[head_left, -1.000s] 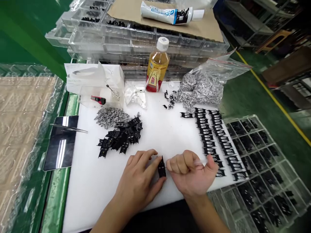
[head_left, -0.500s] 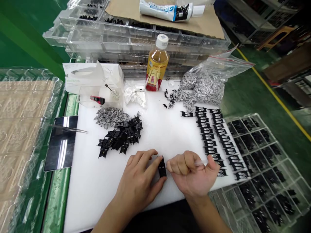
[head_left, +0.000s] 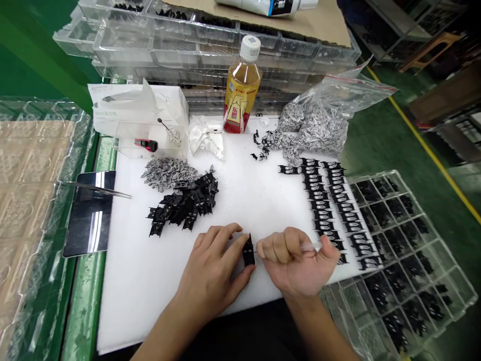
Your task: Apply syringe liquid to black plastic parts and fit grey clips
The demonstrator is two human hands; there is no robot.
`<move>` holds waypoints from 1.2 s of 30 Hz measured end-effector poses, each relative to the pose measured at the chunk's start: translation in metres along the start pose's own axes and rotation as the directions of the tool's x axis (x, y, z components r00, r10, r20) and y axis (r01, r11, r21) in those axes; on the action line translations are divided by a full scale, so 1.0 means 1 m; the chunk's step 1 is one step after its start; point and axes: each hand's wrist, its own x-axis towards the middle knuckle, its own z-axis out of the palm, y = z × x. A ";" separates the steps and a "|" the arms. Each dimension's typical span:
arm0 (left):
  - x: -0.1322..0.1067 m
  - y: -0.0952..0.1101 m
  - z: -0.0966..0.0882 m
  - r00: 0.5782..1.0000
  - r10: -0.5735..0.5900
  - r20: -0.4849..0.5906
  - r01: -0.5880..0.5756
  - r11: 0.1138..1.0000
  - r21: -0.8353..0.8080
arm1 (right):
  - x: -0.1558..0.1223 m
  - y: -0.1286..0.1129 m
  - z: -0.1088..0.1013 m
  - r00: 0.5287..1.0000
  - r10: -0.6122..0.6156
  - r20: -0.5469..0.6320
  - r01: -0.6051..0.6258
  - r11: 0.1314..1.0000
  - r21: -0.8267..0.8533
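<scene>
Now the small black plastic part (head_left: 248, 252), long axis running 12 to 6, lies on the white foam sheet (head_left: 143, 286), pinched by the left hand (head_left: 212, 265) from 9 o'clock, while the right hand (head_left: 296, 260), just beside at 3 o'clock, clenches a thin clear strip (head_left: 310, 246).

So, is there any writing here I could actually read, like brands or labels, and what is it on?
"东鹏", in large characters on the label of the amber plastic drink bottle.
White cardboard box: small print, too blurred to read.
White squeeze tube: print cut off by the view and too blurred to read.
</scene>
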 end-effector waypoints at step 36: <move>0.000 0.003 -0.003 1.000 0.005 -0.012 -0.006 1.000 -0.011 | -0.011 -0.023 -0.006 0.989 -0.143 0.033 0.147 0.947 -0.285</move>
